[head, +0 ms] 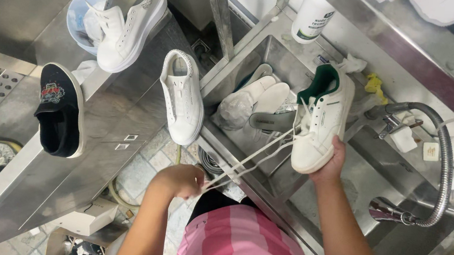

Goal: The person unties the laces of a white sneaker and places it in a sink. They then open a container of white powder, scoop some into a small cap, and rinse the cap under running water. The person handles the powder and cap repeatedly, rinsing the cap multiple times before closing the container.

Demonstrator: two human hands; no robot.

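My right hand (331, 164) grips the toe end of a white sneaker (320, 121) with a green lining, held over the steel sink (282, 53). Its white laces (252, 159) stretch down and left to my left hand (180, 180), which is closed around their ends and pulls them taut. Below my arms shows a pink striped shirt. In the sink basin lie pale insoles (268, 101) and a crumpled clear bag.
A steel counter (92, 145) on the left carries a white platform sneaker (183, 98), another white sneaker (127, 23) on a pale blue basin, and a black slip-on shoe (60, 110). A flexible metal faucet hose (441, 165) arcs at right. A white bottle (313, 14) stands behind the sink.
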